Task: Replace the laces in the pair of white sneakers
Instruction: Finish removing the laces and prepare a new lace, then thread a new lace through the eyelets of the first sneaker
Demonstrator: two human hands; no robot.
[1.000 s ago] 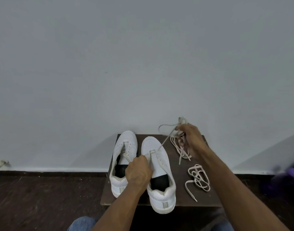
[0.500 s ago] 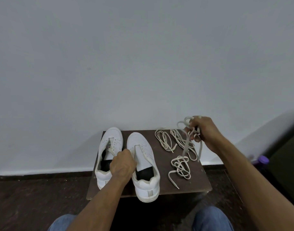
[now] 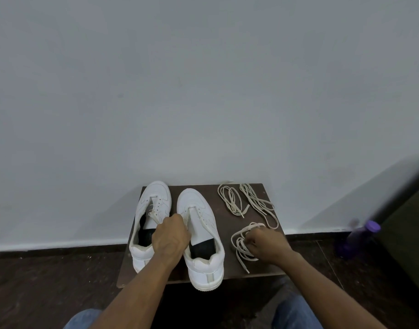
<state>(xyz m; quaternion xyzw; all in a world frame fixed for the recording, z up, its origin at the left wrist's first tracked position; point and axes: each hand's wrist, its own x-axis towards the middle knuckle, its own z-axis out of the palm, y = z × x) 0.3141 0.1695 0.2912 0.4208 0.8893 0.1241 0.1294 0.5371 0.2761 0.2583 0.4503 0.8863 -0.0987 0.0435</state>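
Note:
Two white sneakers stand side by side on a small dark wooden table [image 3: 270,269], toes toward the wall. The left sneaker [image 3: 154,205] and the right sneaker [image 3: 199,210] have no laces in their eyelets. My left hand [image 3: 170,238] grips the inner edge of the right sneaker at its tongue. My right hand [image 3: 265,243] is down on a loose bundle of cream lace [image 3: 239,243] near the table's front right, fingers curled into it. Two more cream laces lie at the back right, one [image 3: 231,200] beside the other [image 3: 258,203].
A grey-white wall rises just behind the table. The floor [image 3: 49,281] is dark. A purple bottle [image 3: 358,238] stands on the floor at the right beside a dark piece of furniture [image 3: 410,229]. My knees in blue jeans [image 3: 296,312] show at the bottom.
My right hand has laid the lace it held in the air down at the back right of the table and come down onto the nearer bundle. The left hand stays on the right sneaker.

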